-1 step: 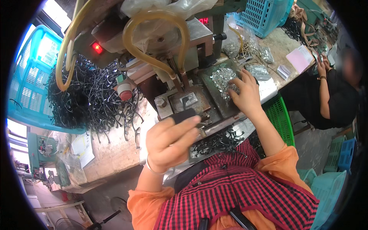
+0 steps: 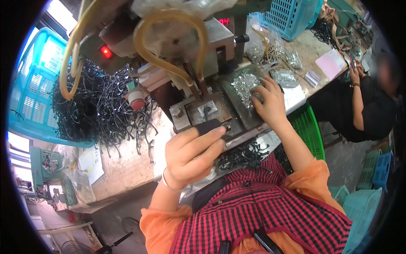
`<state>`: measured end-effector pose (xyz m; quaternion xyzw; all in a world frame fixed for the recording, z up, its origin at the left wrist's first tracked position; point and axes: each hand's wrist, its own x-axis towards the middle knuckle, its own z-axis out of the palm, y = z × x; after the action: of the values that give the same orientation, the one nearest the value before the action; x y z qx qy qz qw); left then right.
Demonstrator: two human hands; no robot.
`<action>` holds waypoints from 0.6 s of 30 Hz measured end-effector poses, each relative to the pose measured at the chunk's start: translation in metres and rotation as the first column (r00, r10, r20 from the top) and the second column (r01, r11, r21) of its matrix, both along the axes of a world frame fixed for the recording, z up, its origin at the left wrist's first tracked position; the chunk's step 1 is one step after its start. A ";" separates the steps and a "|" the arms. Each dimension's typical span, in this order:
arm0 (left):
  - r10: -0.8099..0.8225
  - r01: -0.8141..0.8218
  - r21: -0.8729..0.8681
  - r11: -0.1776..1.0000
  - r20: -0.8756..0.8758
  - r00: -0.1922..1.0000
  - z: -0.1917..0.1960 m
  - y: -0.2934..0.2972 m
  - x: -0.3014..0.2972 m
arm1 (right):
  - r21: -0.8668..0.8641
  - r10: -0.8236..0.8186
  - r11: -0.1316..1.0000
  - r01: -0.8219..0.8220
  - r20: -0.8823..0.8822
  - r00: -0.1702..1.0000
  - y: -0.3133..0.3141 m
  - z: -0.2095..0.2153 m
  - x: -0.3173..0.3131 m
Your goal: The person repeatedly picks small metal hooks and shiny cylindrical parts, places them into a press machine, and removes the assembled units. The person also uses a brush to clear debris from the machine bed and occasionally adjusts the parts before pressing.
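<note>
Black plastic piece point(image 2: 208, 125) sits pinched in our left hand point(image 2: 192, 154); nothing moved, and our right hand point(image 2: 268, 99) fingers spread open on shiny metal bits point(image 2: 244, 84).

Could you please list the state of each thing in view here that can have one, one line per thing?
Left hand: closed on a small black part, held at the machine's metal block.
Right hand: fingers spread, resting in the pile of small metal pieces.
Red lamp: lit.
Black wire parts: heaped loose on the bench.
Yellow hose: looped over the machine.
</note>
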<state>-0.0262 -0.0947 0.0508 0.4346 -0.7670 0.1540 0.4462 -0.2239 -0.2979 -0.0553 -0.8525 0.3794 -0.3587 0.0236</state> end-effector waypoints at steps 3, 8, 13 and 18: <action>0.018 -0.021 0.030 0.999 0.117 0.993 0.002 -0.010 -0.008 | 0.016 0.062 0.998 -0.065 0.131 0.989 -0.009 -0.009 -0.001; 0.035 -0.042 0.098 0.994 0.069 0.997 0.003 -0.011 -0.013 | 0.167 -0.015 0.986 -0.020 0.209 0.978 -0.013 0.001 0.005; -0.006 0.004 0.066 0.998 0.040 0.999 -0.002 -0.017 -0.014 | -0.050 0.300 0.952 -0.303 -0.063 0.952 -0.013 -0.011 0.019; 0.085 -0.085 0.071 0.994 0.010 0.996 -0.013 -0.010 -0.022 | -0.084 0.277 0.957 -0.277 -0.014 0.961 -0.030 -0.014 0.025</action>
<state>-0.0480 -0.1043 0.0379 0.4819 -0.7545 0.1470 0.4207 -0.1987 -0.3283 -0.0692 -0.8978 0.2407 -0.3669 0.0368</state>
